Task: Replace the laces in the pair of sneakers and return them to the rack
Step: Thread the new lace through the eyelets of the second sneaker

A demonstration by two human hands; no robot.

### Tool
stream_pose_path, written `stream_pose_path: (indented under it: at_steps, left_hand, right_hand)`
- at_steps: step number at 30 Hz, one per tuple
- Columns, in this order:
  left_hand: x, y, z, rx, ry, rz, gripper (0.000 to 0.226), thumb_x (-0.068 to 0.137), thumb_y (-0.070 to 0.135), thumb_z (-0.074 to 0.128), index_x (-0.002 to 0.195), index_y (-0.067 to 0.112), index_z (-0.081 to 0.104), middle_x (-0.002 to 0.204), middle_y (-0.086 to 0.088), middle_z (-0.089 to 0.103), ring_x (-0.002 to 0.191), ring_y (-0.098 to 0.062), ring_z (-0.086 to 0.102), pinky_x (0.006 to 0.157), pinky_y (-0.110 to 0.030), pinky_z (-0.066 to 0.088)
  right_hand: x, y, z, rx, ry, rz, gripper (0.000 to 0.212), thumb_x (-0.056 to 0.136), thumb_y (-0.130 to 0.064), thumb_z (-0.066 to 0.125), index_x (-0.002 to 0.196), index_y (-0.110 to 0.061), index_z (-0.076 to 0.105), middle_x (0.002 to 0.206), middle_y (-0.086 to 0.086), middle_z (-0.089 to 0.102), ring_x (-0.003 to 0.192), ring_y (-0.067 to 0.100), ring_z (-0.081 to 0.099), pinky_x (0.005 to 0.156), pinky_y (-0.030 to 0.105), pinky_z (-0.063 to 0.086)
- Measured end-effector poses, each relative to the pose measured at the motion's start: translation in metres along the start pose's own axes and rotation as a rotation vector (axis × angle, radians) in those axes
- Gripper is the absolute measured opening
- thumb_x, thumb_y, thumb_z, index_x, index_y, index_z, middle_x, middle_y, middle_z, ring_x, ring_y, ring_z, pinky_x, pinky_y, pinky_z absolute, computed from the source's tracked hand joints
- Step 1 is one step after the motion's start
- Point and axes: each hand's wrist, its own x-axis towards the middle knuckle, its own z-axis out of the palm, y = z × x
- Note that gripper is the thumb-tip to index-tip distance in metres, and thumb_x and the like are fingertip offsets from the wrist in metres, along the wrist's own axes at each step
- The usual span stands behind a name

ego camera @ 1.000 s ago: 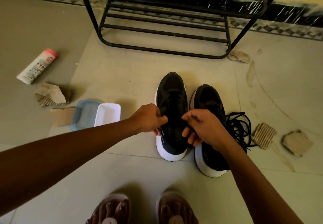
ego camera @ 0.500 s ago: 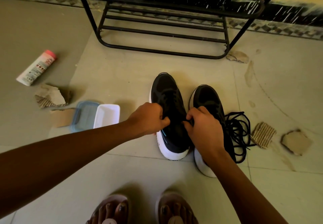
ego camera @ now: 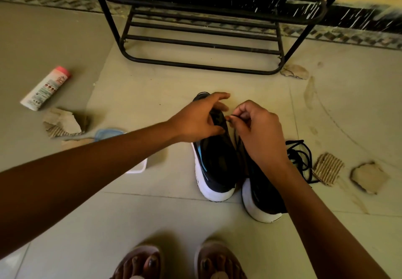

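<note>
Two black sneakers with white soles stand side by side on the floor, heels toward me: the left sneaker (ego camera: 217,170) and the right sneaker (ego camera: 261,196). My left hand (ego camera: 195,120) arches over the front of the left sneaker, thumb on its upper and fingers over the toe. My right hand (ego camera: 258,133) pinches a thin black lace end (ego camera: 231,116) between thumb and forefinger, just above the gap between the shoes. A loose bundle of black laces (ego camera: 300,154) lies to the right of the right sneaker. The black metal shoe rack (ego camera: 202,65) stands beyond the shoes.
A white bottle with a pink cap (ego camera: 46,87) lies at the far left. A blue lid (ego camera: 108,132) and a white tub (ego camera: 139,167) sit under my left forearm. Torn cardboard pieces (ego camera: 327,167) lie on both sides. My sandalled feet (ego camera: 217,261) are at the bottom edge.
Both hands have moved forward from the middle of the left sneaker toward its toe. The right hand now lifts a lace end, and the left hand's fingers have spread over the toe.
</note>
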Motion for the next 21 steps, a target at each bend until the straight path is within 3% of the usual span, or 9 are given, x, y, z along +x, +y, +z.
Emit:
stream_pose_path:
  at_steps: [3, 5, 8, 12, 16, 21]
  left_hand:
    - [0.004, 0.001, 0.000, 0.026, -0.022, 0.011, 0.046, 0.080, 0.010, 0.070, 0.123, 0.012, 0.054, 0.099, 0.000, 0.068, 0.065, 0.007, 0.057, 0.067, -0.009, 0.043]
    - [0.006, -0.001, -0.001, 0.033, 0.070, 0.013, 0.027, 0.080, 0.012, 0.071, 0.106, 0.011, 0.065, 0.090, 0.001, 0.068, 0.078, -0.005, 0.063, 0.073, -0.016, 0.047]
    - [0.010, -0.003, -0.007, 0.035, 0.167, 0.008, 0.012, 0.079, 0.013, 0.072, 0.090, 0.013, 0.069, 0.087, -0.002, 0.071, 0.080, -0.013, 0.066, 0.077, -0.022, 0.049]
    - [0.012, -0.006, -0.008, -0.080, 0.184, -0.073, 0.008, 0.083, 0.009, 0.067, 0.084, 0.015, 0.061, 0.084, -0.008, 0.069, 0.067, -0.011, 0.060, 0.071, -0.021, 0.048]
    - [0.010, -0.005, -0.003, -0.308, 0.198, -0.185, 0.019, 0.090, 0.006, 0.057, 0.078, 0.020, 0.053, 0.078, 0.002, 0.065, 0.065, -0.009, 0.059, 0.063, -0.018, 0.049]
    - [0.008, -0.005, 0.000, -0.360, 0.205, -0.210, 0.016, 0.091, 0.008, 0.056, 0.081, 0.020, 0.051, 0.079, 0.002, 0.064, 0.061, 0.001, 0.059, 0.057, -0.010, 0.046]
  right_hand:
    - [0.006, -0.005, -0.005, 0.071, 0.005, -0.002, 0.003, 0.089, -0.018, 0.062, 0.087, -0.019, 0.063, 0.074, -0.012, 0.065, 0.070, 0.003, 0.062, 0.067, 0.022, 0.050]
    - [0.008, -0.004, -0.009, 0.079, 0.020, -0.007, 0.002, 0.087, -0.017, 0.064, 0.088, -0.017, 0.066, 0.075, -0.009, 0.066, 0.070, 0.006, 0.062, 0.066, 0.021, 0.049]
    - [0.010, 0.002, -0.014, 0.040, -0.013, 0.006, 0.008, 0.085, -0.017, 0.068, 0.092, -0.017, 0.070, 0.075, -0.011, 0.063, 0.068, 0.001, 0.059, 0.066, 0.016, 0.047]
    - [0.009, 0.020, -0.021, -0.116, -0.124, 0.067, 0.012, 0.084, -0.018, 0.069, 0.095, -0.018, 0.072, 0.078, -0.009, 0.065, 0.077, 0.008, 0.063, 0.073, 0.021, 0.047]
    - [0.008, 0.037, -0.023, -0.217, -0.190, 0.155, 0.008, 0.085, -0.016, 0.066, 0.092, -0.017, 0.070, 0.083, -0.001, 0.067, 0.080, 0.015, 0.063, 0.074, 0.024, 0.046]
    - [0.007, 0.038, -0.018, 0.175, -0.159, 0.237, 0.011, 0.090, -0.011, 0.060, 0.082, -0.018, 0.061, 0.081, 0.004, 0.070, 0.071, 0.011, 0.067, 0.071, 0.031, 0.056]
